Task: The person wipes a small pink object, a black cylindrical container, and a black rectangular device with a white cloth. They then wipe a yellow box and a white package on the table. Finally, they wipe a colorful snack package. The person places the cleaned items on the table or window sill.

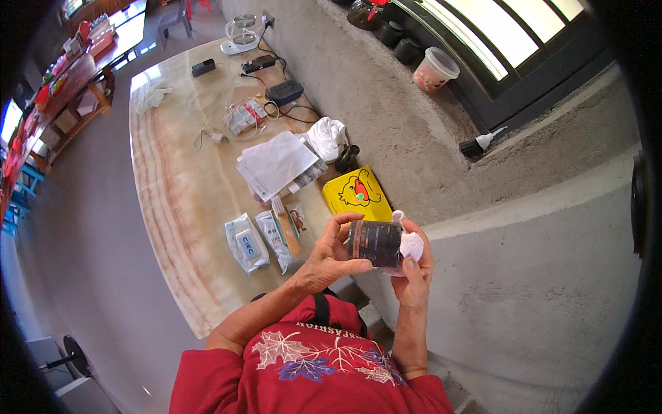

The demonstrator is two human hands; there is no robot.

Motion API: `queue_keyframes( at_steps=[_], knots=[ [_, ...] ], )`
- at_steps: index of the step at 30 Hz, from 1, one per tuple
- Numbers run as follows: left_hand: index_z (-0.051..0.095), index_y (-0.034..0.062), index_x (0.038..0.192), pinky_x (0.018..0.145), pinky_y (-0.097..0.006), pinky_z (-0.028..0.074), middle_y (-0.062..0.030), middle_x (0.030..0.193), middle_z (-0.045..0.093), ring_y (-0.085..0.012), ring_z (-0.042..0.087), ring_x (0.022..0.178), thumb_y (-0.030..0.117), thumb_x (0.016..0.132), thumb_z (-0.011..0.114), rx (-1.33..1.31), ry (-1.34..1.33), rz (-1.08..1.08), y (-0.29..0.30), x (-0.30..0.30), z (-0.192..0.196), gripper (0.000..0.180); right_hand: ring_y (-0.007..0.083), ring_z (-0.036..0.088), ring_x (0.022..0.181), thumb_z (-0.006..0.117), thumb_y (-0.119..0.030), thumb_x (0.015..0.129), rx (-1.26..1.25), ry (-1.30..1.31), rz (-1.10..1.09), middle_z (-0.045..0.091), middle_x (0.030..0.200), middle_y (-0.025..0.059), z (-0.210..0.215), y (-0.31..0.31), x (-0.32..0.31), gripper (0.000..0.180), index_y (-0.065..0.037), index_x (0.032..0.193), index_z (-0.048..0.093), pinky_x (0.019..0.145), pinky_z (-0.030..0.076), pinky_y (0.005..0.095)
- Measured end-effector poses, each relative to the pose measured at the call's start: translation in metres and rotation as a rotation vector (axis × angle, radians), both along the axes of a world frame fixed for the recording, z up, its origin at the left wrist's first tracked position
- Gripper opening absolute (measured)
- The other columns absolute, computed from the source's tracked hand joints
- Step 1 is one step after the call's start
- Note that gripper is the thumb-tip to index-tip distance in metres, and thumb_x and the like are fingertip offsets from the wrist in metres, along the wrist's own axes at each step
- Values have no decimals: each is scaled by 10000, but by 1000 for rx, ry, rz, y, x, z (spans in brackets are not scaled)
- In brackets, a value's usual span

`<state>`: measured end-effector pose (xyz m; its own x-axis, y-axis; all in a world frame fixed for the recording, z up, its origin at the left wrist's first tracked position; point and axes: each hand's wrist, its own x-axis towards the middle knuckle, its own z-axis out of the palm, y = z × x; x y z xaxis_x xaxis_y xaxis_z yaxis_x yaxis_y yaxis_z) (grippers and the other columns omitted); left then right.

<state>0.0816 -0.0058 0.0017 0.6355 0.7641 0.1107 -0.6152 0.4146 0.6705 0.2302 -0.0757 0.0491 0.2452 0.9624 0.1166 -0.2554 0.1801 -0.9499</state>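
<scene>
My left hand (327, 261) is wrapped around a dark cylindrical canister (374, 243) with a printed label, held sideways in front of my chest. At its right end, my right hand (416, 277) pinches a crumpled white cloth or tissue (412, 245) against the canister. Part of the canister's end is hidden by the cloth and fingers. Just beyond my hands, a yellow box (357, 192) with a cartoon duck lies at the table's edge. Left of them are a pack of wet wipes (246, 244), a second soft pack (271, 234) and a wooden-handled brush (286, 226).
The marble-patterned table (165, 179) also bears paper sheets (278, 165), a bundled white cloth (327, 139), tangled cables (245, 114), a black adapter box (285, 92) and a glass kettle (241, 33). A concrete ledge on the right holds a plastic tub (436, 69) and a small bottle (480, 143).
</scene>
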Motion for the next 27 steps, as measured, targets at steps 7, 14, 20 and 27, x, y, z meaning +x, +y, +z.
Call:
queue_keyframes(
  at_steps=[7, 14, 20, 27],
  knots=[
    [284, 105, 1301, 971, -323, 406, -93, 1221, 411, -191, 449, 1140, -25, 635, 782, -2, -53, -44, 1, -4, -3, 842, 237, 458, 1157, 528, -153, 863, 85, -338, -108, 487, 1227, 159, 2, 1, 1, 353, 16, 1173, 532, 969, 351, 349],
    [284, 101, 1300, 975, -325, 404, -77, 1238, 406, -188, 433, 1161, -32, 634, 779, 101, -52, -1, 1, -5, -6, 840, 278, 493, 1110, 542, -148, 845, 117, -710, -167, 516, 1177, 184, 25, -1, -5, 302, -2, 1107, 579, 928, 381, 363],
    [296, 93, 1288, 960, -321, 413, -72, 1220, 433, -179, 461, 1129, -5, 634, 787, 184, 75, 36, 2, -8, -15, 823, 297, 515, 1021, 631, -92, 733, 252, -1167, -111, 554, 1136, 143, 39, -3, -7, 301, -49, 1031, 621, 883, 410, 386],
    [330, 97, 1272, 953, -315, 414, -59, 1201, 442, -164, 468, 1114, -22, 626, 782, 188, 16, 53, 1, -5, -23, 798, 306, 481, 1024, 675, -41, 618, 318, -1582, 21, 568, 1124, 77, 46, 3, -18, 419, -90, 1030, 623, 863, 401, 399]
  ],
)
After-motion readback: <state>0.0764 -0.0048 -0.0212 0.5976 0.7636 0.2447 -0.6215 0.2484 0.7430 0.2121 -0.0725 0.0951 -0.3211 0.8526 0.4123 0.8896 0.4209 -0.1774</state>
